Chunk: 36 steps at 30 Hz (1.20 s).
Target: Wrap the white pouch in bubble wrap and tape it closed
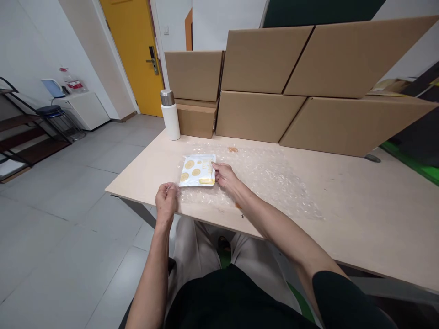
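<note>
A flat white packet (198, 171) with yellow round shapes printed on it lies over the left end of a bubble wrap sheet (270, 176). My right hand (224, 175) pinches the packet's right edge, thumb on top. At the near left corner of the sheet, my left hand (166, 201) is closed on the edge of the bubble wrap, just left of and below the packet. The rest of the wrap spreads flat and slightly crumpled to the right, passing beneath my right forearm.
A white bottle with a steel cap (170, 116) stands at the table's far left. Stacked cardboard boxes (252, 116) line the back edge. The wooden table (370, 205) extends right; its left corner is near my left hand. A yellow door (132, 50) is beyond.
</note>
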Available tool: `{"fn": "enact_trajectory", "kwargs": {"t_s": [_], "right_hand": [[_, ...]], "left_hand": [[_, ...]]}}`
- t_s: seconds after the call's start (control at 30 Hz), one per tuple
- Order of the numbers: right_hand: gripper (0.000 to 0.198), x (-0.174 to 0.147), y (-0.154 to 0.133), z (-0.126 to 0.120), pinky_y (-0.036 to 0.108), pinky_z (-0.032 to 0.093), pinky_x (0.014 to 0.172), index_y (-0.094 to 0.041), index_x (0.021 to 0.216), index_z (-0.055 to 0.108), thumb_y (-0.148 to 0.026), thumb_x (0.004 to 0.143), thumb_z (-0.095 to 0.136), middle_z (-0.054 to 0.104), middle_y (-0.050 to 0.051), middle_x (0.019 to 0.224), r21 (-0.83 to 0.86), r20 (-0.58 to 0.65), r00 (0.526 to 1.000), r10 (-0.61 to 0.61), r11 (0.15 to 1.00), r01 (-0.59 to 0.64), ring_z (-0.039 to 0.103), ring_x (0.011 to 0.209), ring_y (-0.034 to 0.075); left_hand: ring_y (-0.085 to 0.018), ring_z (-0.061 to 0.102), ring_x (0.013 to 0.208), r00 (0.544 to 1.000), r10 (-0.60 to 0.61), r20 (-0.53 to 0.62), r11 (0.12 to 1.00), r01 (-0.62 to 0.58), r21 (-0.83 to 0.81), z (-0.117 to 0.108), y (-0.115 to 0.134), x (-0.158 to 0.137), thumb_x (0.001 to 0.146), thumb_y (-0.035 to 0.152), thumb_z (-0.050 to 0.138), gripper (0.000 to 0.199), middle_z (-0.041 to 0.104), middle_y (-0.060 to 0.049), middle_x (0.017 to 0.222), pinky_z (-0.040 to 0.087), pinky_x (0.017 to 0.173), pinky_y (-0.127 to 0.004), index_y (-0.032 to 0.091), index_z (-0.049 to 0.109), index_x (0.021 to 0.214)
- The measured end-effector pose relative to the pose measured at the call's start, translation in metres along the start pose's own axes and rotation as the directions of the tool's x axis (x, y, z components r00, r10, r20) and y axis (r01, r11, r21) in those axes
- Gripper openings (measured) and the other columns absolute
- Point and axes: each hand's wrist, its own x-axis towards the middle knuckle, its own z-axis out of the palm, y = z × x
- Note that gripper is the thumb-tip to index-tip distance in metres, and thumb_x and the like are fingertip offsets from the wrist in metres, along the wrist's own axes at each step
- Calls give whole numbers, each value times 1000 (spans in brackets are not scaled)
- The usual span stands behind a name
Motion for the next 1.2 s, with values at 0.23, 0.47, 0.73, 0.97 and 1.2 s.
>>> {"fn": "enact_trajectory", "kwargs": {"t_s": [0.23, 0.47, 0.73, 0.97, 1.2], "right_hand": [[26, -11, 10, -4, 19, 27, 34, -18, 68, 50, -14, 94, 52, 49, -4, 40, -153, -11, 1000, 10, 988, -11, 40, 31, 8], [31, -14, 8, -14, 19, 16, 30, -19, 63, 47, -10, 89, 60, 39, -8, 34, -278, -27, 1000, -6, 960, -2, 30, 26, 6], [26, -13, 9, -8, 18, 16, 33, -19, 68, 47, -10, 90, 57, 40, -9, 38, -209, -13, 1000, -8, 978, 6, 33, 30, 6], [28, -13, 3, -12, 16, 19, 34, -19, 68, 44, -14, 83, 67, 45, -9, 44, -56, 118, 993, -27, 998, 34, 34, 34, 4], [27, -16, 4, -4, 17, 20, 34, -20, 68, 43, -12, 87, 60, 43, -9, 43, -81, 109, 993, -52, 995, 61, 34, 34, 5]], "left_hand": [[-8, 56, 58, 984, -170, 48, 913, 176, -367, 11, 13, -6, 79, 42, 67, 27, 61, 2, 66, 48, 60, -20, 17, 57, 76], [-16, 69, 72, 949, -315, -22, 814, 258, -520, 24, 24, 2, 101, 41, 39, 35, 69, -4, 72, 56, 77, -30, 16, 61, 89], [-27, 73, 90, 844, -402, 356, 732, 530, -428, 20, 35, 15, 94, 51, 50, 41, 73, -13, 87, 60, 82, -42, 13, 65, 96], [-31, 69, 107, 744, -440, 502, 600, 660, -452, 10, 33, 22, 100, 32, 34, 47, 73, -18, 110, 55, 92, -55, 11, 51, 139], [-37, 58, 126, 729, -376, 572, 581, 667, -467, 5, 22, 25, 98, 43, 41, 55, 64, -20, 132, 47, 99, -65, 17, 44, 147]]}}
